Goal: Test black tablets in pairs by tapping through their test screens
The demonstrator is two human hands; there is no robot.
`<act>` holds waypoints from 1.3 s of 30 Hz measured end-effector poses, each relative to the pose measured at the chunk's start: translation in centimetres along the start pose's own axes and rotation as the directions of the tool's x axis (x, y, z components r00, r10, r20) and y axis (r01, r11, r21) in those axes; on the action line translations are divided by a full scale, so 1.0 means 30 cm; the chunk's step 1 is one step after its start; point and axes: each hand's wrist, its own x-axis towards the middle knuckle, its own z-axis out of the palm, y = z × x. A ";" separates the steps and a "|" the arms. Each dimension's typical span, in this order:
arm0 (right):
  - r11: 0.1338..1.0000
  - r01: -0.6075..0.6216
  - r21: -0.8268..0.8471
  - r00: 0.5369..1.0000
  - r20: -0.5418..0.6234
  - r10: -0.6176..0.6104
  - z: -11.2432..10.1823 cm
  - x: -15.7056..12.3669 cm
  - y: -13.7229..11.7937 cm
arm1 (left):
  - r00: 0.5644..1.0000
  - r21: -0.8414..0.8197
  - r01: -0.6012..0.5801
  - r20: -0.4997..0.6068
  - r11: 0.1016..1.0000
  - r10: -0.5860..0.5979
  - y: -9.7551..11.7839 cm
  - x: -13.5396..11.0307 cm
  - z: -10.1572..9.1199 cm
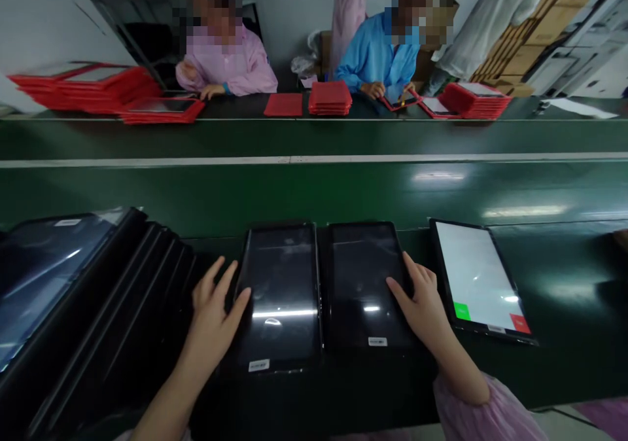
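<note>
Three tablets lie side by side at the near edge of the table. My left hand (213,313) rests with fingers spread on the left edge of the left dark tablet (282,294). My right hand (422,300) lies with fingers extended on the right side of the middle dark tablet (366,284), thumb on its screen. A third tablet (478,281) to the right is lit white, with a green and a red button at its bottom.
A row of black tablets (73,284) leans stacked at the left. A green conveyor belt (314,192) runs across. Beyond it, two people in pink and blue coats handle red cases (330,97); more red stacks (88,88) lie left and right. Cardboard boxes (540,29) stand far right.
</note>
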 end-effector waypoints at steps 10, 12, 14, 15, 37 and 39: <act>0.997 0.031 0.067 0.997 0.066 -0.035 0.073 0.104 -0.009 | 0.952 0.472 -0.241 0.283 0.848 0.112 0.165 0.182 0.171; 0.996 0.043 0.076 0.997 0.064 -0.048 0.077 0.127 -0.016 | 0.918 0.492 -0.353 0.348 0.796 0.192 0.215 0.229 0.230; 0.995 0.048 0.088 0.997 0.059 -0.053 0.078 0.144 -0.017 | 0.878 0.476 -0.441 0.405 0.761 0.256 0.257 0.266 0.281; 0.994 0.047 0.094 0.997 0.056 -0.053 0.078 0.149 -0.016 | 0.864 0.466 -0.469 0.421 0.750 0.278 0.273 0.279 0.301; 0.995 0.097 0.030 0.995 0.036 -0.098 0.070 0.156 0.025 | 0.853 0.535 -0.519 0.377 0.667 0.361 0.313 0.277 0.343; 0.996 0.086 0.040 0.995 0.045 -0.087 0.069 0.158 0.020 | 0.857 0.512 -0.510 0.377 0.691 0.352 0.313 0.275 0.346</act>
